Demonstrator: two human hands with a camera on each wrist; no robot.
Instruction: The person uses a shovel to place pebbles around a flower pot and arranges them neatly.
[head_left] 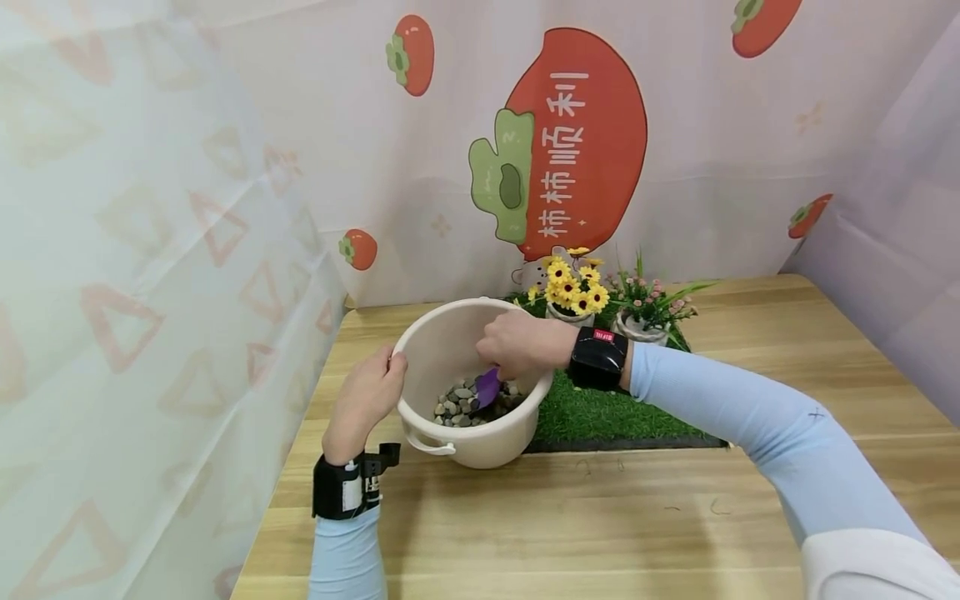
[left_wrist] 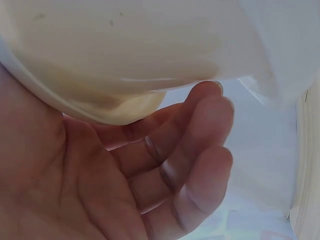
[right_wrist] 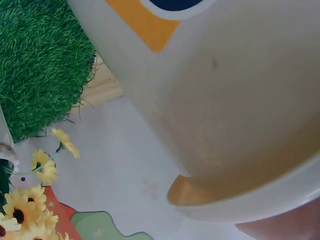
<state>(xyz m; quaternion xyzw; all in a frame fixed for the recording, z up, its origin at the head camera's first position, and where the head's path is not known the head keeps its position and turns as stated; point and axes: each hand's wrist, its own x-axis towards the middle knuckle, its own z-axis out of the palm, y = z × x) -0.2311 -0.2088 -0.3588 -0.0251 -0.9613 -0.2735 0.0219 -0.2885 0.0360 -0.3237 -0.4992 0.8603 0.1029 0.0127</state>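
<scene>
1. Left hand [head_left: 367, 392] grips the bucket [head_left: 491, 450] by its rim; steadiness should limit tipping.
2. Right hand [head_left: 521, 340] grasps the scoop [head_left: 487, 387], inside the bucket at the stones [head_left: 456, 407]; a shallow angle should load best.

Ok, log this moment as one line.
left hand: holds bucket by rim | right hand: holds purple scoop | pebbles: inside bucket, contact with scoop unclear

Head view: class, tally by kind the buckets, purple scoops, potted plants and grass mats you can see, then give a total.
Bucket: 1
Purple scoop: 1
Potted plants: 2
Grass mat: 1
Total: 5
</scene>
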